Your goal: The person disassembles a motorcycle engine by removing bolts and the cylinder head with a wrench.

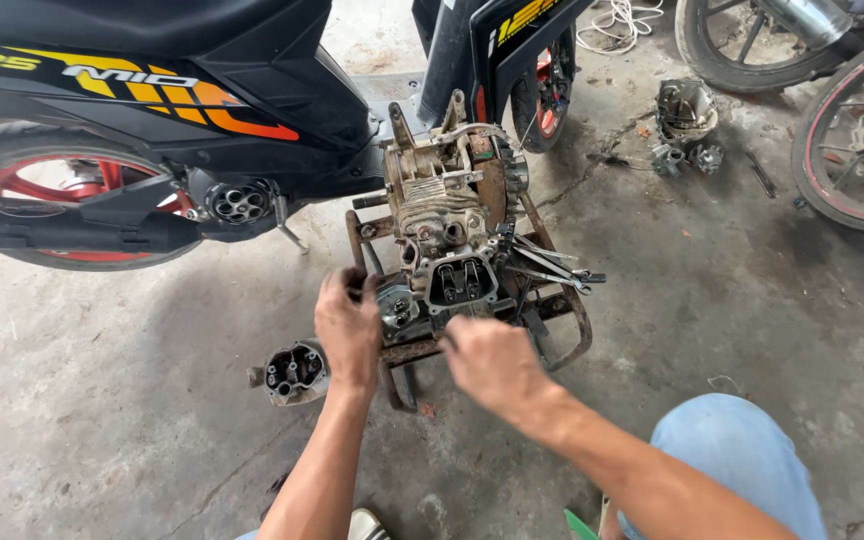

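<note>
A stained, cracked concrete floor [712, 300] was seen throughout, with a blue-trousered knee [742, 450] nearest. The left hand [348, 325] was curled shut around the left edge of a rusty metal stand [577, 330]. The right hand [492, 360] was closed at the stand's front rail; what it gripped could not be told. On the stand an engine [447, 215] was carried, beside loose wrenches [547, 265]. A detached cover [295, 373] lay left. Beyond, a black scooter [152, 90] and wheels [852, 140] were parked.
</note>
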